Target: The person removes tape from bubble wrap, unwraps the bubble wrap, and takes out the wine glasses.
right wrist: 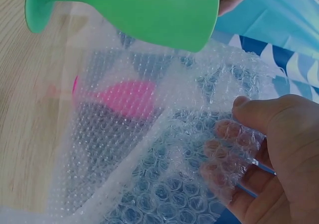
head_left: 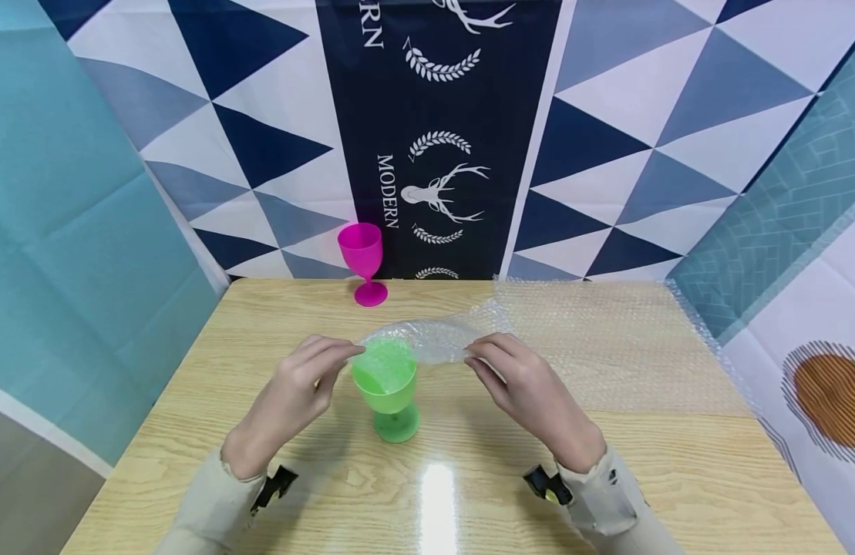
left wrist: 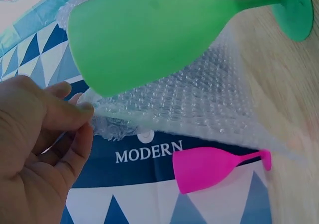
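A green plastic goblet (head_left: 387, 401) stands upright on the table between the two hands. The near end of a clear bubble wrap sheet (head_left: 437, 339) is raised behind it and overlaps its mouth in the head view. Just left of the goblet's rim, the left hand (head_left: 298, 389) pinches one corner of the wrap between thumb and fingers. To the right of the goblet, the right hand (head_left: 527, 389) grips another part of the same edge. In the right wrist view, that hand's fingers (right wrist: 219, 152) show through the bubble wrap (right wrist: 159, 174), with the thumb on the near side.
A magenta goblet (head_left: 362, 250) stands at the table's back edge, near the patterned cloth backdrop (head_left: 441, 116). The rest of the bubble wrap lies flat over the back right of the wooden table (head_left: 316, 493) and reaches its right edge.
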{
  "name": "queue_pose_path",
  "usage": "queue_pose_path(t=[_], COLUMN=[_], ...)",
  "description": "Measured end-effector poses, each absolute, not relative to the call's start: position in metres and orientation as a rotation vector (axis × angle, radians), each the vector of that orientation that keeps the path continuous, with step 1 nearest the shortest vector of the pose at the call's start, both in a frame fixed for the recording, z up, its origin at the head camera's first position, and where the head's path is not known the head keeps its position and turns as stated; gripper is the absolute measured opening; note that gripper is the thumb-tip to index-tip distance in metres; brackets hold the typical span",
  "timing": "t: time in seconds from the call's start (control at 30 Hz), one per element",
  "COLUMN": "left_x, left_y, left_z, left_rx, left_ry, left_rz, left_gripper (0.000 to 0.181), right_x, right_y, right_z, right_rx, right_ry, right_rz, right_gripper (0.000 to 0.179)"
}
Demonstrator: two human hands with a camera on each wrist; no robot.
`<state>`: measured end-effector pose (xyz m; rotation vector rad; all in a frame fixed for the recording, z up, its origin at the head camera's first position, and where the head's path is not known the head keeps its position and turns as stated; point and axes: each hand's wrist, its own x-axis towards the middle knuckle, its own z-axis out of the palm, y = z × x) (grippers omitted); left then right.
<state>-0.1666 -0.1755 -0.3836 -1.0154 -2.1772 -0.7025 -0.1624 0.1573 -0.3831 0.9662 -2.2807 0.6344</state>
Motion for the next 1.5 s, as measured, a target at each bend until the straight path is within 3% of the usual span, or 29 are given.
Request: queue_pose_path(t=[0.87, 1.5], left_x=[-0.1671, -0.1697], left_y=[-0.1838, -0.1763], left_z=[-0.3779, -0.3828], left_rx=[-0.907, -1.075], left_ry=[-2.166, -2.239], left_rz=[-0.693, -0.642], left_gripper=[0.031, 0.027], right_x=[-0.1619, -0.1623], right_y=[0.1565, 0.1543], right_z=[-0.3862, -0.3871], right_rx=[0.95, 0.963], right_ry=[-2.29, -2.28], right_rz=[0.652, 0.661], right_gripper=[0.013, 0.014])
